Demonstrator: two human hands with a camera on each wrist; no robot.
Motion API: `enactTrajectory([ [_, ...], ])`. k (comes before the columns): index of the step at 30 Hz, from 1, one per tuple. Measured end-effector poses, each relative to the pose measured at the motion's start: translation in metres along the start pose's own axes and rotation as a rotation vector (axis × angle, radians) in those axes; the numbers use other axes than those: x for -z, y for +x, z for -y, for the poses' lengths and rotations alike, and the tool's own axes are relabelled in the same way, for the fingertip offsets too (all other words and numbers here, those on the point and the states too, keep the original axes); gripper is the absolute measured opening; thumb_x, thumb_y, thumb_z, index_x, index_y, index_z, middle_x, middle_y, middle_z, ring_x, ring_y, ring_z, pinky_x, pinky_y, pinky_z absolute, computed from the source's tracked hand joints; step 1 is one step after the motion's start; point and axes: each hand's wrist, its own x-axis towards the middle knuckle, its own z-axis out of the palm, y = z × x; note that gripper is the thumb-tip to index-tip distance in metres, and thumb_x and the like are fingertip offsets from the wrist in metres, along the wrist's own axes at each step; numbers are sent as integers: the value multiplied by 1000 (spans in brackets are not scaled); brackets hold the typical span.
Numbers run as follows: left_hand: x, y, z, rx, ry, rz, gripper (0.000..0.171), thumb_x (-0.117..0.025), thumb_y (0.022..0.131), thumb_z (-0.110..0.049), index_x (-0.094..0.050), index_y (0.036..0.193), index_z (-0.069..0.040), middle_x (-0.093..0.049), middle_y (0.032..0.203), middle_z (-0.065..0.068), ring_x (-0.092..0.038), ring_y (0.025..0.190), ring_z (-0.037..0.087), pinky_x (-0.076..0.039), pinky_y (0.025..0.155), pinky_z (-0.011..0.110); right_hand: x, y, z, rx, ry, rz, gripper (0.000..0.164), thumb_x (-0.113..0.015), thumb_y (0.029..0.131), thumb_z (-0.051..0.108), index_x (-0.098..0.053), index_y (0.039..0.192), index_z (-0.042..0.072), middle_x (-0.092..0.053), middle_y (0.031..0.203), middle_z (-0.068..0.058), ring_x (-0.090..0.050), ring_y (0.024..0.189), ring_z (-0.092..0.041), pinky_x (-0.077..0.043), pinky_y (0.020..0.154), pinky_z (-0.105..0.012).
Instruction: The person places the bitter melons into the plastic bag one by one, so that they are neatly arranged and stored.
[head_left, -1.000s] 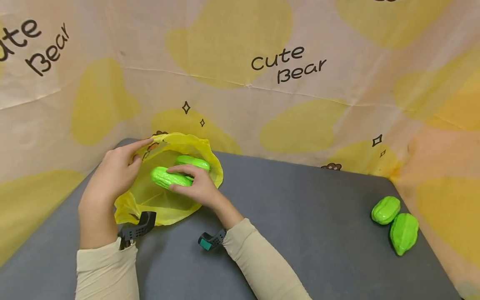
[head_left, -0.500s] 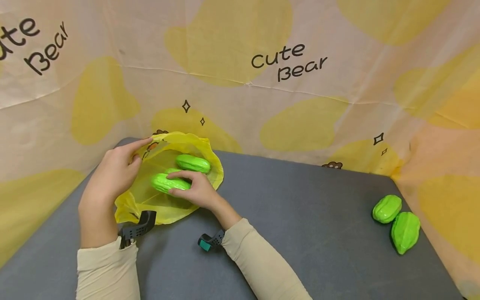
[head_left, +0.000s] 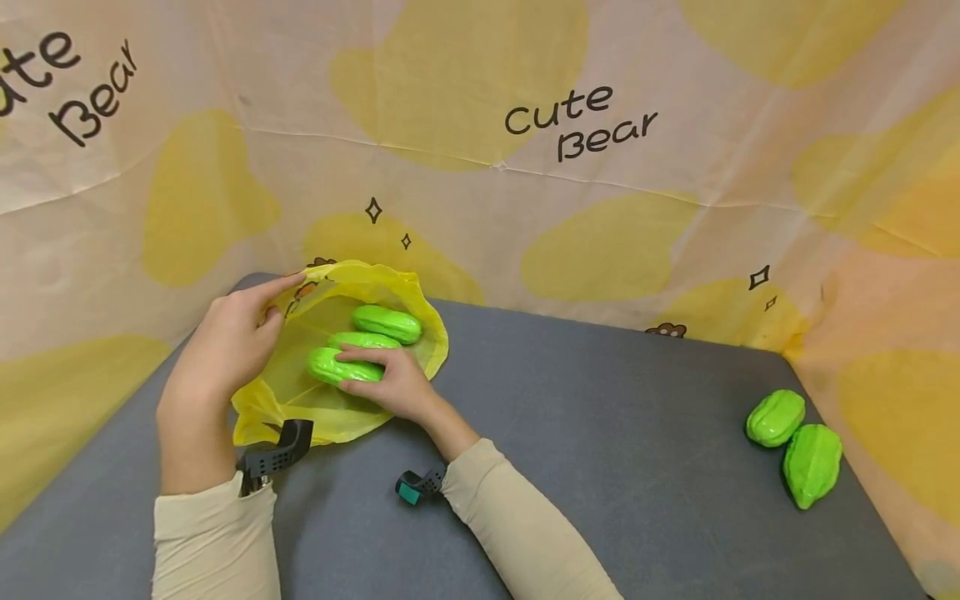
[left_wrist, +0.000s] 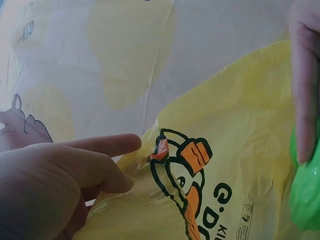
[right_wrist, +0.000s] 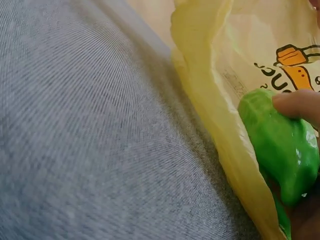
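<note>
A yellow plastic bag [head_left: 315, 400] with a printed duck lies on its side, its mouth facing me. My left hand [head_left: 232, 346] holds the bag's left rim, index finger reaching along the edge; the lower fingers are hidden in the head view. Inside the bag's mouth, my right hand [head_left: 393, 383] grips a bumpy green bitter melon [head_left: 324, 365] between thumb and fingers. Right behind it lies a second bitter melon [head_left: 367, 340], partly covered by the hand, and a third bitter melon [head_left: 386, 323] sits farther back. The right wrist view shows the gripped melon's tapered end.
Two shorter ridged green fruits [head_left: 776, 418] lie together near the right edge of the grey tabletop [head_left: 600, 433]. A patterned cloth [head_left: 465, 100] rises behind and along both sides. Black wrist mounts [head_left: 281, 450] sit on both wrists.
My right hand has drawn slightly down and toward me with its bitter melon, baring more of the melon behind it. The left hand keeps its place at the bag's rim.
</note>
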Motion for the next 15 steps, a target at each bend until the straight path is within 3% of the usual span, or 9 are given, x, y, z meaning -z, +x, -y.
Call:
enactTrajectory([
  [7,0,0,1,-2,-4,2,56,-35,101,-7,-44,155,-19,-33,68,3,-30,45,13,-32,45,30,-2,-3,-5,-68,-79,1,39,-75,91,30,-72,129,22,-69,132,2,-62,124,-8,-48,101,-19],
  [15,1,-1,0,-5,-3,5,55,-34,102,-8,-43,156,-19,-36,72,5,-29,46,13,-32,46,30,-5,-2,-9,-44,-123,-34,40,-75,91,31,-71,130,22,-70,131,4,-62,125,-8,-48,102,-19],
])
